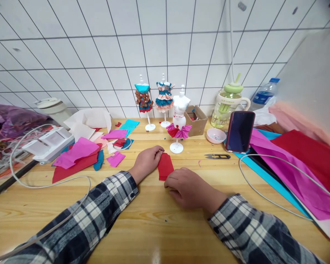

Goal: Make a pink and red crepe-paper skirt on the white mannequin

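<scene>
A small piece of red crepe paper [165, 167] lies on the wooden table between my hands. At its upper left edge, my left hand [147, 161] has its fingers closed on the paper. My right hand [185, 186] is curled at the lower right edge, its fingertips against the paper; whether they pinch it is hidden. Just beyond stands a white mini mannequin [179, 119] with a pink and red ruffle round its hips. Behind it are two more mannequins, one in a blue, brown and red dress [143, 99], the other in a peach and teal ruffled dress [164, 97].
Thread snips [217, 156] lie at the right, near a pink dish [216, 135] and a propped phone [240, 132]. A cardboard box [198, 126] and a green-lidded bottle [227, 106] stand behind. Paper scraps [78, 152] lie left, larger coloured sheets [297, 172] right. White cables [89, 183] cross both sides.
</scene>
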The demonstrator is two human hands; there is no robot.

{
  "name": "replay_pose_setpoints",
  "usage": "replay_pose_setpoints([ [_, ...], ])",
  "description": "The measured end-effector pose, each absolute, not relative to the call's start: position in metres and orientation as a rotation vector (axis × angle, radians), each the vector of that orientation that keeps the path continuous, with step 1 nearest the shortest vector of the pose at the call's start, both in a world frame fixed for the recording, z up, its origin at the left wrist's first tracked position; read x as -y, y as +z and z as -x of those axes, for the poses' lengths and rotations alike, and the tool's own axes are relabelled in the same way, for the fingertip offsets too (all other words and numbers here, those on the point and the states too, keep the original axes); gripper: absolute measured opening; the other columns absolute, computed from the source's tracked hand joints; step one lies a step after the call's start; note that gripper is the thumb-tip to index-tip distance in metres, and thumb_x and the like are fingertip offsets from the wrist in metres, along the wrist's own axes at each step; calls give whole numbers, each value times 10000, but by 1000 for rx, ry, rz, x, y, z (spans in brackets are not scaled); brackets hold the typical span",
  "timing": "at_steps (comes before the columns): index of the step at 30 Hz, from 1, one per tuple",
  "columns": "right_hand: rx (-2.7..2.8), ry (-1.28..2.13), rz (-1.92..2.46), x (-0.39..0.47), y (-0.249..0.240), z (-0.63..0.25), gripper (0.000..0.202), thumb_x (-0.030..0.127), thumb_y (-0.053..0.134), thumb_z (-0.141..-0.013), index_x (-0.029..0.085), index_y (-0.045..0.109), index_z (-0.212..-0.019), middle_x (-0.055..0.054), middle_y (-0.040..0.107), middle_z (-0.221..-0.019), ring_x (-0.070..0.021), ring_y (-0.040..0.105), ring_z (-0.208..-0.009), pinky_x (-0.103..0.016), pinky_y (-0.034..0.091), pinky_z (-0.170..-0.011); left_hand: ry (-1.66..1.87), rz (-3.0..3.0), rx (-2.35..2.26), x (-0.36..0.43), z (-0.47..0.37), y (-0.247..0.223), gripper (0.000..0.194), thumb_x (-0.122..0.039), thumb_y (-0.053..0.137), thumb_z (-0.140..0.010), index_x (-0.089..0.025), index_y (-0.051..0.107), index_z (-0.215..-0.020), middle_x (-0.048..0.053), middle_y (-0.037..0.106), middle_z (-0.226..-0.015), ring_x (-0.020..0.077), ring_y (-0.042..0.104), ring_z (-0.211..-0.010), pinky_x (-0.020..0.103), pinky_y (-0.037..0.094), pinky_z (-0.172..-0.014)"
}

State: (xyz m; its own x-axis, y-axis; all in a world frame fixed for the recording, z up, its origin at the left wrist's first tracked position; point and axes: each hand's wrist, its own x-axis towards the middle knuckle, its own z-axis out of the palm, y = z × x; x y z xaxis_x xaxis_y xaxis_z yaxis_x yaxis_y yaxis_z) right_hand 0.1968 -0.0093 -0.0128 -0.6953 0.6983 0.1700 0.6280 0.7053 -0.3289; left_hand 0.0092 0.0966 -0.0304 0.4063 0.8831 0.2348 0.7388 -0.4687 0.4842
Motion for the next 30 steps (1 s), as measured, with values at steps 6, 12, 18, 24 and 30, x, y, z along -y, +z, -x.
replay_pose_setpoints([
  [6, 2460, 458, 1061, 7, -19, -200, 386, 123, 537, -737, 201, 554, -1115, -47, 648, -987, -190, 579, -858, -300, 422, -739, 685, -2460, -1338, -120, -19, -33, 242, -267, 481, -884, -222, 668, -1032, 81, 706, -962, 249, 623, -900, 343, 462, -786],
  [12, 2190, 308, 1099, 1, -25, -196, 308, 163, 488, -834, 205, 571, -1128, -77, 632, -1071, -216, 542, -999, -372, 425, -895, 728, -2429, -1306, -126, -16, -39, 257, -222, 532, -834, -212, 640, -1067, 62, 688, -927, 221, 613, -871, 331, 469, -787],
  [18, 2387, 275, 1222, 0, -31, -184, 611, 352, 521, -879, 155, 348, -1431, -136, 471, -1406, -278, 389, -1282, -466, 300, -1064, 793, -2261, -1263, -122, -13, -41, 303, -163, 542, -785, -213, 616, -1075, 32, 674, -898, 190, 620, -839, 303, 479, -762],
  [24, 2573, 380, 1135, 2, -24, -189, 381, 227, 539, -860, 214, 558, -1241, -63, 651, -1162, -222, 552, -1052, -385, 378, -950, 796, -2271, -1338, -120, -12, -39, 284, -180, 559, -779, -218, 633, -1050, 29, 673, -842, 194, 620, -784, 295, 467, -692],
  [30, 2580, 371, 1117, -1, -24, -196, 296, 172, 460, -903, 214, 627, -1143, -53, 685, -1107, -199, 590, -1036, -348, 399, -916, 875, -2291, -1450, -129, -6, -40, 228, -232, 609, -777, -210, 643, -1002, 40, 686, -879, 224, 613, -871, 343, 453, -810],
])
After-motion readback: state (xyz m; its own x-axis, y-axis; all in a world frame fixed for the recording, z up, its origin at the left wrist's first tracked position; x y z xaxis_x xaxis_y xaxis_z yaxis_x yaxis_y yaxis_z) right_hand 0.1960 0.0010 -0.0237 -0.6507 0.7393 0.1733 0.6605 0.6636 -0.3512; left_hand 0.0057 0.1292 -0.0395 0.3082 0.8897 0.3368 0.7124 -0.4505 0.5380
